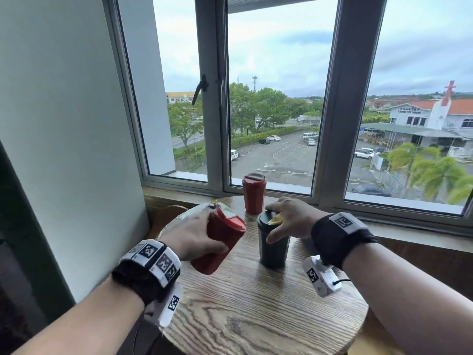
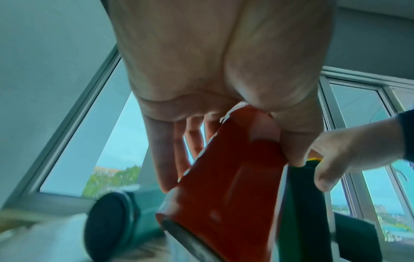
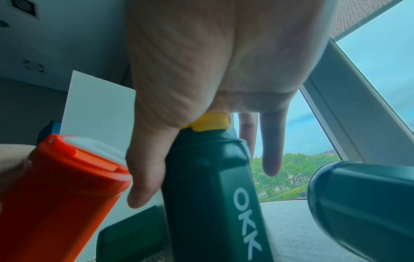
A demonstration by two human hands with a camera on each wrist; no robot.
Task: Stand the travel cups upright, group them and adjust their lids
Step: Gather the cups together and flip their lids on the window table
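Head: windowside table (image 1: 256, 316); left hand (image 1: 194, 234) grips red cup (image 1: 225, 239), right hand (image 1: 289, 219) seemingly rests atop green cup (image 1: 273, 249).

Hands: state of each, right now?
Left hand: grips the tilted red cup.
Right hand: open, palm resting on top of the green cup.

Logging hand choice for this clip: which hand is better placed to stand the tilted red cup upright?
Left. The left hand grips the tilted red cup round its body, while the right hand rests on the lid of the upright green cup.
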